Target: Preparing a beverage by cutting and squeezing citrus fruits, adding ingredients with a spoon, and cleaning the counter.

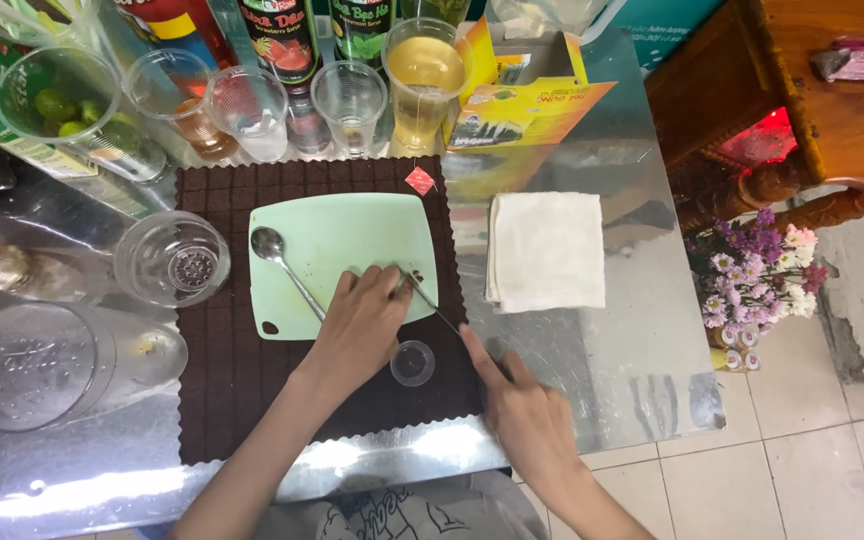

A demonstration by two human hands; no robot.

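My left hand [360, 325] rests palm down on the lower right part of a pale green cutting board [352, 225], fingers together over something I cannot see. My right hand [527, 420] grips a thin knife [430, 300], index finger stretched along it. The blade tip lies on the board just beside my left fingertips. A metal spoon [282, 262] lies on the left of the board, touching my left hand. A small clear round cup [413, 363] stands on the brown mat [222, 380] between my two hands.
A folded white cloth [546, 250] lies right of the mat. Clear cups, a glass of yellow liquid [424, 70], syrup bottles [277, 40] and a yellow box [527, 95] line the back. A strainer lid [172, 258] and tumbler [62, 365] lie left. Flowers [757, 270] stand beyond the right edge.
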